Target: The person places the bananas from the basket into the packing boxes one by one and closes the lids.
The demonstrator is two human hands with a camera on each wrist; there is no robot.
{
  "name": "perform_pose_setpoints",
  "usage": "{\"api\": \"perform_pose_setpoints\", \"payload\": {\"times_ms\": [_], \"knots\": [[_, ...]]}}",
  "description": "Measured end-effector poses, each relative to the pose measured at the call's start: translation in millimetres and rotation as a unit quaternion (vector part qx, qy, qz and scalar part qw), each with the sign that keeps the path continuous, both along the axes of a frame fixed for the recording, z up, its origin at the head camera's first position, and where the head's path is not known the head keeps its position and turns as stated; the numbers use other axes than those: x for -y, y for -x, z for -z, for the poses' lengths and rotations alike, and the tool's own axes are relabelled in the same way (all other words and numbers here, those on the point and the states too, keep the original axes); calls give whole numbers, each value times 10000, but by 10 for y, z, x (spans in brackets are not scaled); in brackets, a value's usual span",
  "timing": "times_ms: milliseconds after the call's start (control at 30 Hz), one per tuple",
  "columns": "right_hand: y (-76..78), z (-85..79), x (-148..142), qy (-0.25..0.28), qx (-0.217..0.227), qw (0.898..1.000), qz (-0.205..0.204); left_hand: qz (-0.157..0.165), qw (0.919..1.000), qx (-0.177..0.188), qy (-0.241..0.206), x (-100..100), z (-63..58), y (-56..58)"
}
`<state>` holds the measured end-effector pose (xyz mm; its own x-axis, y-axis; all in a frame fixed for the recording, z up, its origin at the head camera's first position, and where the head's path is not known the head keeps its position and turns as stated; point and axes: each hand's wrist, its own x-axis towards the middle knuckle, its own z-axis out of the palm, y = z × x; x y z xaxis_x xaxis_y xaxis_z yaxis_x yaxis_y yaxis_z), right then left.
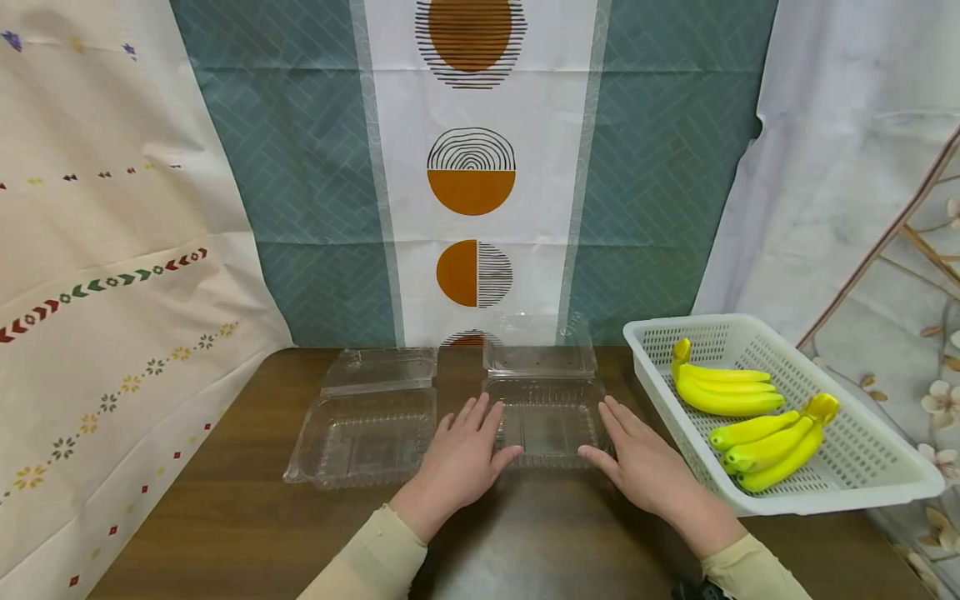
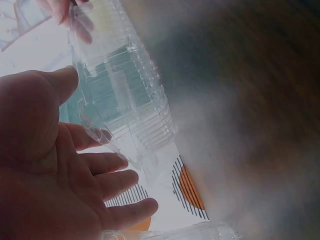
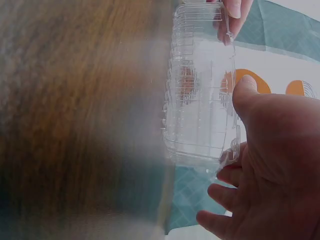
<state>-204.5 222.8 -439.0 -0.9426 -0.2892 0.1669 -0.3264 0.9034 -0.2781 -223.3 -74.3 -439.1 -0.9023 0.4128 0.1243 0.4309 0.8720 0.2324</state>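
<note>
Our clear, rectangular plastic clamshell (image 1: 551,427) lies unfolded on the brown wood-grain tabletop (image 1: 225,475), left hand (image 1: 461,458) at its eight o'clock, right hand (image 1: 643,462) at four, both outstretched, grasping nothing; we should press its sides lightly, evenly.

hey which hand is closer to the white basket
Right. The right hand is just left of the white basket; the left hand is farther left, across the clear container between the hands.
</note>
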Motion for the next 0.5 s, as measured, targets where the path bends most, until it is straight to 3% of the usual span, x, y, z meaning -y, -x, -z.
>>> {"api": "perform_pose_setpoints", "payload": {"times_ms": [500], "knots": [[7,27,6,28,18,9999,-99,-99,9998,-68,172,105,23,-25]]}}
